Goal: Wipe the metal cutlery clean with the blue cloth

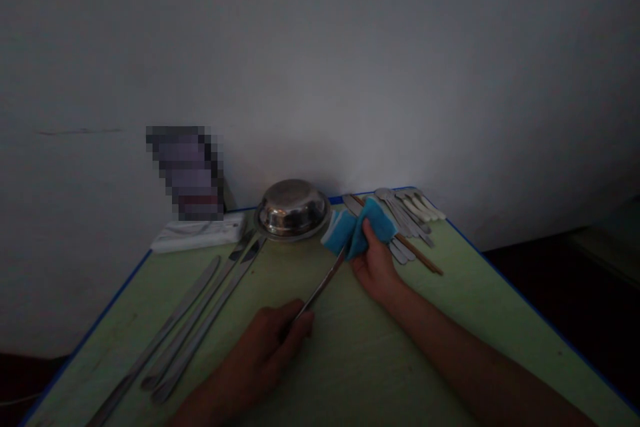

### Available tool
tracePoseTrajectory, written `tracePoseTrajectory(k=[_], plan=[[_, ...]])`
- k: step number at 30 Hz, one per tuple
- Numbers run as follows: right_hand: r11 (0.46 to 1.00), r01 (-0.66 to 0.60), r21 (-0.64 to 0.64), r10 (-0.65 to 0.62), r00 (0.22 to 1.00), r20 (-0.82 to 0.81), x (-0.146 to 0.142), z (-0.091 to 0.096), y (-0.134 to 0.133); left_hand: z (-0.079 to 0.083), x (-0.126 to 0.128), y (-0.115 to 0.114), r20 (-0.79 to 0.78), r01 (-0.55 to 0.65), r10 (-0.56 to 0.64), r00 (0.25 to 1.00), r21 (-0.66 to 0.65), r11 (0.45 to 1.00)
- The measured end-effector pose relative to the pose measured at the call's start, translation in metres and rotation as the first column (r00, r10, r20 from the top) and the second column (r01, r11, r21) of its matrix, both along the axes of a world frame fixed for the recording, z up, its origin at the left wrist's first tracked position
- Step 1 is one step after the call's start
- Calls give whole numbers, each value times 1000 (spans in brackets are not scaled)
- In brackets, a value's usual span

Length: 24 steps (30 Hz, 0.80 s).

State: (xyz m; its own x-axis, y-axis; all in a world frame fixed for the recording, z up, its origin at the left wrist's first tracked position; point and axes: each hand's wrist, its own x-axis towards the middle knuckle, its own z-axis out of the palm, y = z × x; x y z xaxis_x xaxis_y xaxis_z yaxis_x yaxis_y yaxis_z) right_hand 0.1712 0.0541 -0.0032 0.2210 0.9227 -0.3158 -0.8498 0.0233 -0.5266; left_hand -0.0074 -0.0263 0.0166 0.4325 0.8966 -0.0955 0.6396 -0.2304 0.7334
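My left hand [265, 350] is closed around the near end of a metal table knife [324, 283], which slants up and away to the right. A folded blue cloth [373, 227] with pale edges is gripped in my right hand [375, 267], thumb on top. The cloth wraps the knife's far end, so that end is hidden. Both hands are above the middle of the table. Left of my left hand lie several long metal knives [200, 307], side by side. Just beyond my right hand are metal spoons [395, 210] and wooden chopsticks [420, 255], partly covered by the cloth.
An upturned shiny metal bowl [293, 207] sits at the back of the green table [350, 373] with blue edging. Pale-handled forks [423, 205] lie at the back right. A white packet [200, 232] and a blurred-out upright object [187, 173] stand by the wall.
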Motion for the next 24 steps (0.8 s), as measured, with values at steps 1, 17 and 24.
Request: tracePoseTrajectory(k=[1, 17, 24], plan=[[1000, -17, -1, 17, 1000, 15, 0, 0, 0, 0, -2, 0, -8, 6, -6, 1000, 4, 1000], [940, -322, 117, 244, 868, 432, -1, -8, -13, -3, -2, 6, 53, -60, 64, 997, -56, 997], [975, -220, 28, 221, 974, -57, 11, 1, 2, 0, -7, 9, 149, -114, 147, 978, -209, 971]])
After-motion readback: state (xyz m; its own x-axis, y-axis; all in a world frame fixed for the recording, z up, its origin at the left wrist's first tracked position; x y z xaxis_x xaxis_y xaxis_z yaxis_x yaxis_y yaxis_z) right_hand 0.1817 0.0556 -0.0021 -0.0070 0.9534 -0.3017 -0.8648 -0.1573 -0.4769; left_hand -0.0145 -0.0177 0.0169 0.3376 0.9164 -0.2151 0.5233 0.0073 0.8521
